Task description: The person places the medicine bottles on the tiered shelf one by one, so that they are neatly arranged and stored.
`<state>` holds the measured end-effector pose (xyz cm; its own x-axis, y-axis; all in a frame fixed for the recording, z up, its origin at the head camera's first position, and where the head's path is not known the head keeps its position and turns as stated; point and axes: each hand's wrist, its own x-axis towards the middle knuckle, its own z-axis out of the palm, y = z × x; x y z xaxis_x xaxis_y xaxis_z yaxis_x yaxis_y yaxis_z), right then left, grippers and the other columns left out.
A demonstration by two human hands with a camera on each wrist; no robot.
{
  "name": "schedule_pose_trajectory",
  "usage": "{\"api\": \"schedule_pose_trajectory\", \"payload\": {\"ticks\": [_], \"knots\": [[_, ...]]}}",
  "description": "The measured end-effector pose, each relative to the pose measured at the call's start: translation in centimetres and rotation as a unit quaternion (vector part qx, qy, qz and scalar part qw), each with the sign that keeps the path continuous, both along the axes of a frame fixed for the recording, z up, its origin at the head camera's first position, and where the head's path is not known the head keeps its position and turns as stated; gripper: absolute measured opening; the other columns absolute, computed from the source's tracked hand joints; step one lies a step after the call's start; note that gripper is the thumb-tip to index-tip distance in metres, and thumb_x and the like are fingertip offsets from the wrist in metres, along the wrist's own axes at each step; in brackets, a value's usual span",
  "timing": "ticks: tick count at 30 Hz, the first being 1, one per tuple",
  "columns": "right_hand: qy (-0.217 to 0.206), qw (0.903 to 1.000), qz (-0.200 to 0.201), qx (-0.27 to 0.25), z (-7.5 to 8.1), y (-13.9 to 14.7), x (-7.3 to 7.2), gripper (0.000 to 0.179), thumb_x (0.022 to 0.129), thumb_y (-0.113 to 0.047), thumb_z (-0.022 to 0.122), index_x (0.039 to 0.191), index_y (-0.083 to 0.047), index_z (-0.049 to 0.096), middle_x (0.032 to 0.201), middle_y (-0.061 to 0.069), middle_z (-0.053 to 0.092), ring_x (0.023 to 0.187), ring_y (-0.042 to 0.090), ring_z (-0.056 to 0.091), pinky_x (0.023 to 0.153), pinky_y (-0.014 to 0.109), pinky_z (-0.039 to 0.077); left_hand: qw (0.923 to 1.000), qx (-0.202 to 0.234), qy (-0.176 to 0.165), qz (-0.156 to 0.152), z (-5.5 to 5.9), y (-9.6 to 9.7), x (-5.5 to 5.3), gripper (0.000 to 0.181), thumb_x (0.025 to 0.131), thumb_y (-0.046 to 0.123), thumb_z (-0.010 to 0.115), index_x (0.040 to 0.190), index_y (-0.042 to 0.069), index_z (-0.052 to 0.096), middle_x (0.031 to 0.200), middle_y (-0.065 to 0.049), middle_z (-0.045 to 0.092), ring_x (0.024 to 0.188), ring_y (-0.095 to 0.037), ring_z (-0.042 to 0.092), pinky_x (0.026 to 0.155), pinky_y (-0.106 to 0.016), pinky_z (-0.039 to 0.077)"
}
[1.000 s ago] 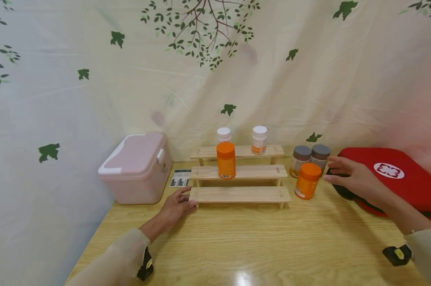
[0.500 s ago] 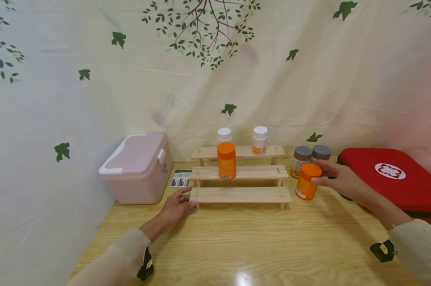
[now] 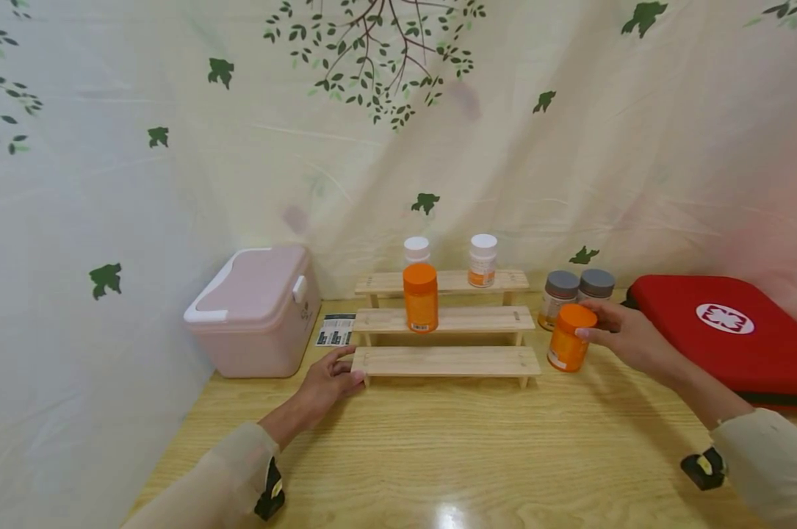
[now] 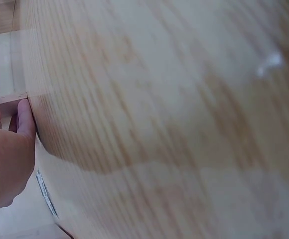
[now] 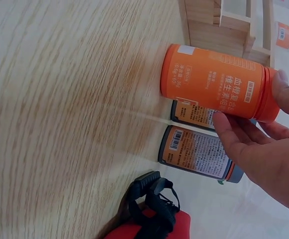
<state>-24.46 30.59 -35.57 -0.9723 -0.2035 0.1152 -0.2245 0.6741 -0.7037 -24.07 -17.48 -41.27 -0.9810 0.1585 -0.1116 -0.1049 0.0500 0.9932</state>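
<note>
My right hand [image 3: 632, 342] holds an orange pill bottle [image 3: 568, 345] standing on the table at the right of the wooden step rack. In the right wrist view, the thumb lies on the bottle's lid [image 5: 269, 94] and the fingers are at its side. At the lowest step's left end, my left hand [image 3: 325, 386] grips the three-step wooden rack [image 3: 446, 361]; the left wrist view shows thumb and fingers about its end piece [image 4: 12, 98]. Another orange bottle [image 3: 421, 301] stands on the middle step. On the top step are two white bottles, one [image 3: 482, 258] in plain sight, the other [image 3: 416, 250] partly hidden.
Two grey-lidded bottles [image 3: 560, 294] stand behind the held bottle. A red first-aid case [image 3: 676, 323] lies at the right. Left of the rack are a pink lidded box [image 3: 246, 323] and a flat printed packet [image 3: 335, 330]. A patterned cloth [image 3: 345, 176] hangs behind.
My right hand has moved left from beside the red case and taken hold of the orange bottle's lid end. The left hand stays on the rack.
</note>
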Motion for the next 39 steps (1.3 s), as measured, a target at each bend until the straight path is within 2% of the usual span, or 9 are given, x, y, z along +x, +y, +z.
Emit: {"api": "schedule_pose_trajectory", "payload": {"ticks": [12, 14, 16, 19, 25, 28, 35, 37, 39], "knots": [[0.003, 1.0000, -0.004, -0.006, 0.0, 0.0, 0.2, 0.063, 0.095, -0.033, 0.061, 0.142, 0.004, 0.038, 0.133, 0.029, 0.050, 0.116, 0.045, 0.052, 0.094, 0.051, 0.051, 0.9999, 0.004, 0.006, -0.011, -0.1, 0.1, -0.1, 0.057, 0.093, -0.009, 0.054, 0.145, -0.002, 0.033, 0.112, -0.023, 0.058, 0.093, -0.022, 0.064, 0.092, -0.041, 0.054], [0.008, 0.9999, -0.003, -0.006, 0.0, 0.0, 0.3, 0.062, 0.095, -0.031, 0.061, 0.141, 0.005, 0.038, 0.132, 0.029, 0.050, 0.116, 0.045, 0.052, 0.093, 0.044, 0.053, 0.9999, 0.005, 0.009, -0.011, -0.1, 0.1, -0.1, 0.056, 0.093, -0.009, 0.053, 0.145, -0.003, 0.033, 0.112, -0.024, 0.058, 0.094, -0.023, 0.064, 0.093, -0.042, 0.054], [0.016, 0.9998, -0.002, -0.010, -0.1, 0.1, 0.4, 0.060, 0.095, -0.028, 0.062, 0.141, 0.005, 0.040, 0.131, 0.029, 0.051, 0.115, 0.045, 0.052, 0.090, 0.030, 0.055, 0.9999, 0.006, 0.008, -0.010, -0.1, 0.1, -0.1, 0.056, 0.094, -0.009, 0.053, 0.145, -0.002, 0.033, 0.113, -0.024, 0.058, 0.093, -0.022, 0.064, 0.093, -0.042, 0.053], [0.030, 0.9994, -0.005, -0.013, -0.1, 0.3, 0.7, 0.058, 0.095, -0.025, 0.063, 0.140, 0.005, 0.042, 0.130, 0.029, 0.052, 0.114, 0.046, 0.053, 0.083, 0.015, 0.054, 0.9999, 0.007, 0.008, -0.010, -0.1, 0.2, 0.0, 0.055, 0.094, -0.009, 0.053, 0.145, -0.003, 0.033, 0.112, -0.024, 0.058, 0.093, -0.022, 0.064, 0.094, -0.043, 0.053], [0.034, 0.9991, -0.025, -0.005, 0.7, 1.0, 1.8, 0.060, 0.095, -0.026, 0.062, 0.142, 0.003, 0.040, 0.131, 0.031, 0.051, 0.115, 0.050, 0.051, 0.082, 0.017, 0.055, 0.9998, 0.007, 0.008, -0.015, -0.2, 0.0, -0.1, 0.056, 0.094, -0.009, 0.054, 0.145, -0.002, 0.032, 0.111, -0.022, 0.059, 0.094, -0.022, 0.064, 0.093, -0.042, 0.053], [0.037, 0.9989, -0.026, -0.010, 1.4, 1.3, 2.2, 0.061, 0.096, -0.026, 0.061, 0.144, 0.002, 0.037, 0.132, 0.031, 0.049, 0.115, 0.050, 0.050, 0.078, 0.007, 0.050, 0.9999, 0.003, 0.008, -0.013, -0.2, 0.0, -0.1, 0.056, 0.093, -0.008, 0.054, 0.145, -0.002, 0.033, 0.110, -0.022, 0.059, 0.094, -0.022, 0.064, 0.093, -0.041, 0.054], [0.061, 0.9976, -0.033, -0.008, 2.6, 1.7, 3.1, 0.060, 0.095, -0.022, 0.062, 0.144, 0.003, 0.037, 0.130, 0.030, 0.050, 0.113, 0.051, 0.050, 0.074, 0.003, 0.047, 0.9999, -0.002, 0.011, -0.010, 0.0, -0.1, -0.1, 0.056, 0.094, -0.008, 0.053, 0.145, -0.001, 0.033, 0.112, -0.023, 0.058, 0.095, -0.022, 0.064, 0.093, -0.042, 0.053], [0.067, 0.9972, -0.034, -0.004, 3.0, 1.8, 3.4, 0.059, 0.095, -0.022, 0.062, 0.143, 0.003, 0.038, 0.129, 0.030, 0.051, 0.112, 0.049, 0.051, 0.073, 0.002, 0.047, 0.9999, -0.002, 0.011, -0.009, 0.0, -0.1, -0.1, 0.055, 0.094, -0.008, 0.053, 0.145, -0.001, 0.033, 0.113, -0.023, 0.058, 0.095, -0.022, 0.063, 0.094, -0.043, 0.053], [0.073, 0.9968, -0.034, -0.003, 3.4, 1.7, 3.6, 0.058, 0.095, -0.021, 0.062, 0.143, 0.002, 0.040, 0.128, 0.030, 0.052, 0.109, 0.038, 0.058, 0.073, 0.003, 0.047, 0.9999, 0.000, 0.012, -0.011, -0.1, -0.1, -0.1, 0.056, 0.094, -0.009, 0.053, 0.145, -0.002, 0.033, 0.112, -0.024, 0.058, 0.095, -0.022, 0.063, 0.094, -0.043, 0.053]]}}
